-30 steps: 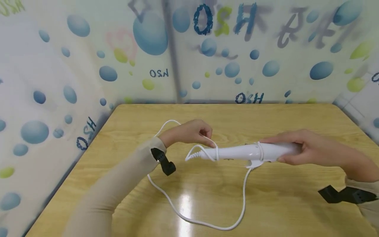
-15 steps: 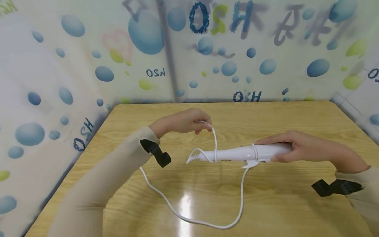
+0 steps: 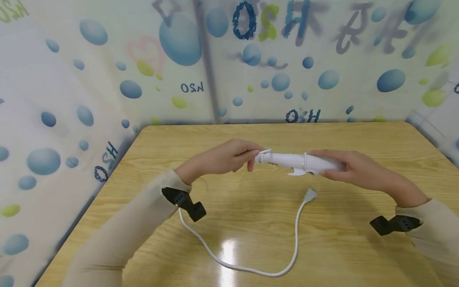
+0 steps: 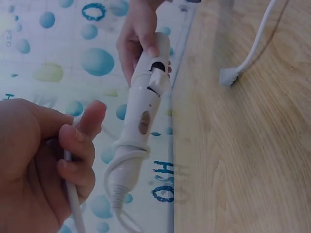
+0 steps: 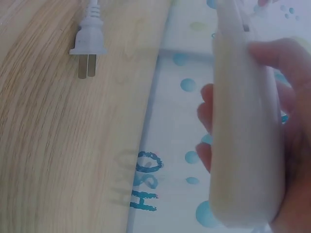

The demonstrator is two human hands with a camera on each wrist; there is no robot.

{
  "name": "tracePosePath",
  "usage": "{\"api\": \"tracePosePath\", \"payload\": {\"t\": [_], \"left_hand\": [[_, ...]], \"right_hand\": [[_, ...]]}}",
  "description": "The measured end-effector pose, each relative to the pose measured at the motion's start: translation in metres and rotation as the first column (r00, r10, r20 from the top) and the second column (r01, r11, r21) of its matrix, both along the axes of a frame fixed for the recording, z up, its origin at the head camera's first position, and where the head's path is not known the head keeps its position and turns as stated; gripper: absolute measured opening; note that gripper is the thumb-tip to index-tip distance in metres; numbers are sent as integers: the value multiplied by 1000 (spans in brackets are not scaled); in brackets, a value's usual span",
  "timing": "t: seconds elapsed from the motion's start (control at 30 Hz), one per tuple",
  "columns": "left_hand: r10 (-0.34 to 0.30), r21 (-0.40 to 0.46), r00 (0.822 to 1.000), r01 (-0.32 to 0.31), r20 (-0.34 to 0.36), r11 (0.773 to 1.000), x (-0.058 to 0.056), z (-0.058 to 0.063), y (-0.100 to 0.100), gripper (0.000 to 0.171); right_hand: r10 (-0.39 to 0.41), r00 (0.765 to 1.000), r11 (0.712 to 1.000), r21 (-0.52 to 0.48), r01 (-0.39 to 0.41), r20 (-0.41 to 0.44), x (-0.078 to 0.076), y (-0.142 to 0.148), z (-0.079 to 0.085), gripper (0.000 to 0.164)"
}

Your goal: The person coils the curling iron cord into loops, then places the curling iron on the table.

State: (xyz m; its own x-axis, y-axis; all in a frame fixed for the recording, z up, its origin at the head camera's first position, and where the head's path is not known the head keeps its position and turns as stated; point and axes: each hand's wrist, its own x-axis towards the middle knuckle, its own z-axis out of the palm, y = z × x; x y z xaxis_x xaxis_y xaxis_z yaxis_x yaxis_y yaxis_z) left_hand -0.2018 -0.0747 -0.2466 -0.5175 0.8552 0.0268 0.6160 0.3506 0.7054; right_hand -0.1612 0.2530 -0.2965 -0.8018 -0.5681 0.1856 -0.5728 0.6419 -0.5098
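Observation:
My right hand grips the thick end of a white curling iron, which is raised above the table. In the right wrist view, fingers and thumb wrap round its smooth white body. My left hand is at the narrow cord end, holding the white power cord between curled fingers and palm. Cord turns wrap the narrow handle, and one thin loop circles it near the lever. The free cord curves across the table to a two-pin plug.
The wooden table lies under both hands, its far edge meeting a wall printed with blue and green drops. Black wrist cameras are strapped on each sleeve, the left one close above the cord.
The curling iron has risen and moved away from me. My left hand has brought the cord round the narrow end. The plug, earlier hidden behind the iron, now shows on the table.

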Motion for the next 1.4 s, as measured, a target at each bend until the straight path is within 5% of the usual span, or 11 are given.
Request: {"api": "tracePosePath", "payload": {"t": [0.3, 0.5, 0.8, 1.03, 1.3, 1.4], "left_hand": [[-64, 182, 991, 41, 117, 982, 5, -25, 1, 37], [-9, 281, 978, -50, 206, 958, 1, -45, 3, 24], [29, 302, 988, -75, 154, 950, -9, -58, -5, 22], [-81, 307, 984, 28, 159, 951, -21, -67, -8, 26], [2, 253, 962, -74, 273, 965, -35, -72, -15, 24], [-15, 242, 972, -44, 236, 969, -41, -72, -19, 22]], "right_hand": [[-93, 994, 992, -91, 88, -61, 4, -2, 6, 51], [-36, 998, 980, -197, 24, -58, 10, 0, 9, 53], [14, 997, 976, -216, -31, -76, 17, 2, 11, 55], [40, 997, 961, -271, -58, -72, 21, 4, 15, 56], [128, 991, 951, -277, -136, -47, 28, 3, 22, 57], [166, 986, 944, -284, -169, -34, 31, 3, 20, 57]]}}
